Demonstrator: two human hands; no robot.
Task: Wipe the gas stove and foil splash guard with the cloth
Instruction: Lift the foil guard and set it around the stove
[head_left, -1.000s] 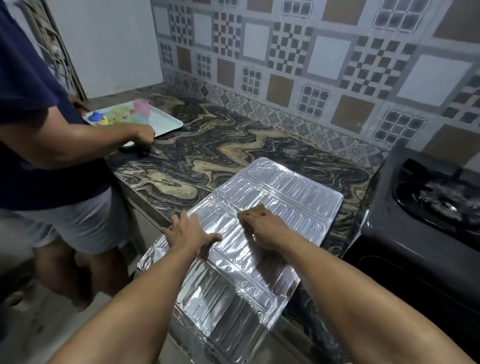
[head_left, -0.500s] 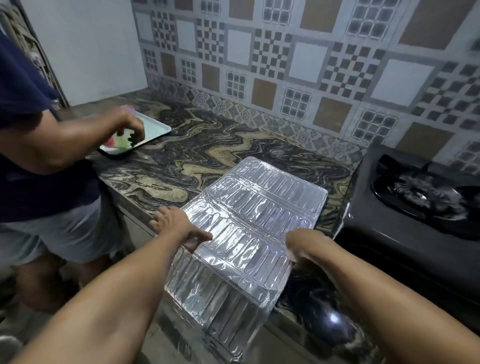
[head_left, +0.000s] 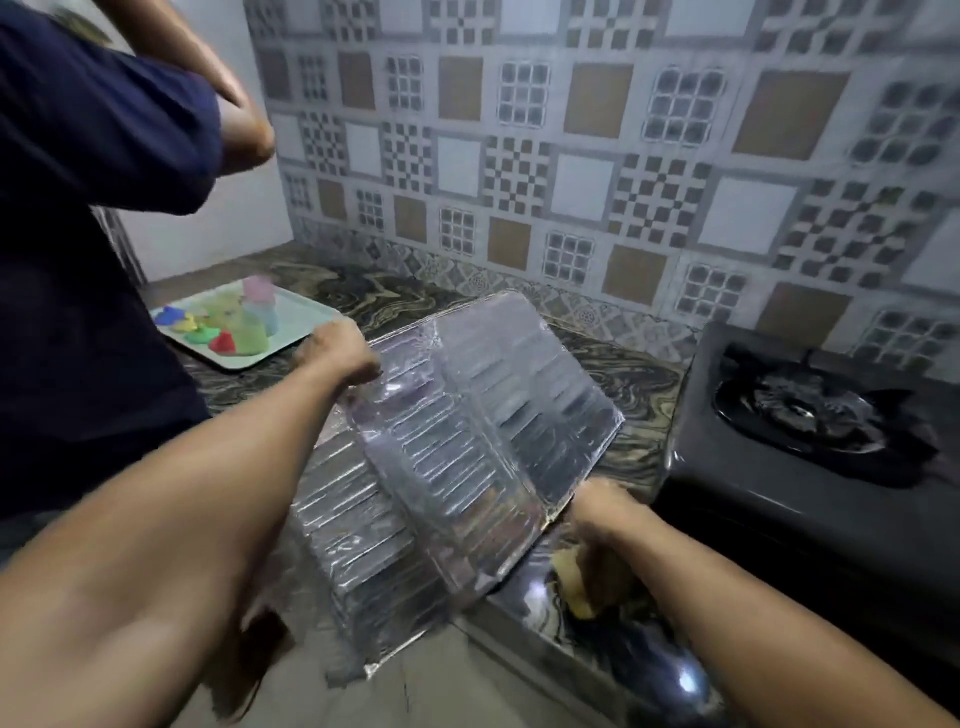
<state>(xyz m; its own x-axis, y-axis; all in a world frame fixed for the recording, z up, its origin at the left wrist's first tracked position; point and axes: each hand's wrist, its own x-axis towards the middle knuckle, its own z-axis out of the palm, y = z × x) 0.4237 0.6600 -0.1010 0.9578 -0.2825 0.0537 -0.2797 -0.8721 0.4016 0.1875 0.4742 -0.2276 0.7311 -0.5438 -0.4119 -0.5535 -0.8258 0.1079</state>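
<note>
From the head view, the ribbed silver foil splash guard (head_left: 467, 441) fills the middle of the frame, its upper panels raised and tilted off the dark marbled stone tabletop (head_left: 618, 384) while the lower panels sag over the front edge toward the floor. The left hand (head_left: 343, 351) pinches the guard's upper left corner, fingers curled round the edge. The right hand (head_left: 597, 514) sits at the lower right edge of the guard, curled over the yellow cloth (head_left: 571, 582), which is pressed against the tabletop just beside the foil; whether those fingers also catch the foil edge is too blurred to tell. The black gas stove (head_left: 810, 415) stands at the right of the frame, just beside the guard, untouched. At upper left a second person in a dark blue shirt (head_left: 93, 208) stands by a pale tray of coloured plastic pieces (head_left: 291, 317).

The risk here is the foil itself: thin, hinged, half hanging off the edge. Held by one corner it could buckle at a fold, crease, or slide to the floor. Swinging it could also knock the tray or brush the bystander.
</note>
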